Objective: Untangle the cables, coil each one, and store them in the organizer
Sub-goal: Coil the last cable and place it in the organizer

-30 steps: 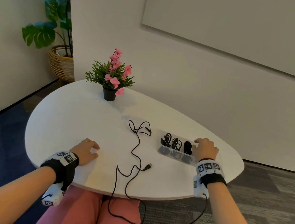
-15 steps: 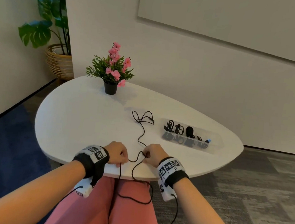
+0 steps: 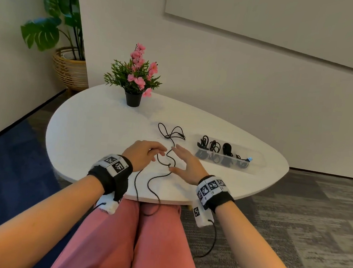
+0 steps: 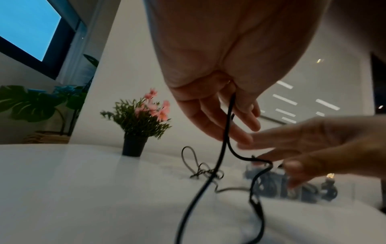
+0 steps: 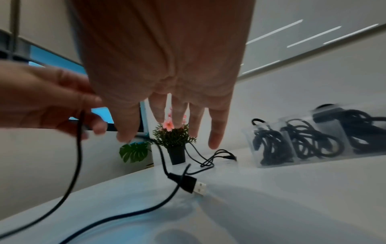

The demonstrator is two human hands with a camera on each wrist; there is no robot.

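Observation:
One loose black cable (image 3: 169, 136) lies tangled mid-table, snakes between my hands and drops over the front edge of the white table (image 3: 99, 132). My left hand (image 3: 156, 153) pinches a stretch of it; in the left wrist view the cable (image 4: 226, 132) hangs from the left hand (image 4: 225, 115). My right hand (image 3: 182, 161) is beside it, fingers straight and spread. Its USB plug (image 5: 189, 184) hangs just below the right hand (image 5: 177, 115), close to the thumb. The clear organizer (image 3: 258, 161) to the right holds several coiled black cables.
A small black pot with pink flowers (image 3: 133, 98) stands at the table's far side. A leafy plant in a wicker basket (image 3: 68, 68) sits on the floor at the far left. A wall runs behind the table. My pink-clad knees are under the front edge.
Both hands moved from the front edge further onto the table. The right hand, curled at the cable before, now has its fingers straight. The left hand still holds the cable.

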